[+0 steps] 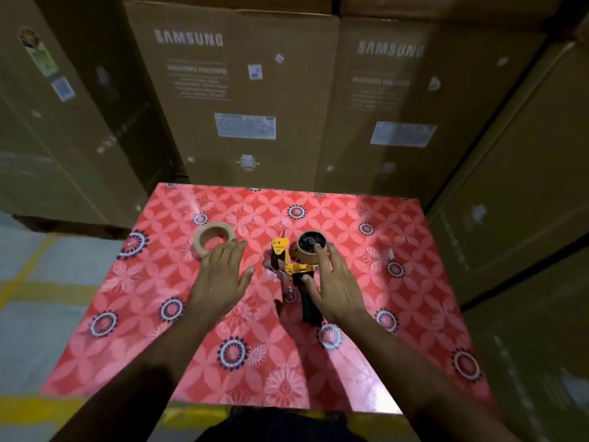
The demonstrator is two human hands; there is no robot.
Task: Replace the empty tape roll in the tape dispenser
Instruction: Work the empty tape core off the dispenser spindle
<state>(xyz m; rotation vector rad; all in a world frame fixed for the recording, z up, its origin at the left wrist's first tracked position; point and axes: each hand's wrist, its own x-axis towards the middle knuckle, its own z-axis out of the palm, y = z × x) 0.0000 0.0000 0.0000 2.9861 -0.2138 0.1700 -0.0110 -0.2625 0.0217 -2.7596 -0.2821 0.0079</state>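
The tape dispenser (294,266) lies mid-counter, its empty roll (311,247) at the far end; that core looks light, stiff cardboard, best pinched by its rim; right hand (334,282) spread, fingertips touching it; left hand (223,275) flat, empty, beside the full roll (213,242).

A red floral-patterned tabletop (398,314) carries a yellow and black tape dispenser (291,266) near its middle, lying with its black handle toward the person. On the dispenser's hub sits a brown cardboard core (310,247), which looks bare of tape, though the blur makes this uncertain. The right hand (334,288) is spread flat over the dispenser, a fingertip touching the core's rim and the thumb on the handle. A fuller tape roll (213,240) lies flat to the left, apart from the dispenser. The left hand (220,279), fingers extended, touches its near edge. Large cardboard boxes (242,90) printed SAMSUNG stand behind the tabletop.
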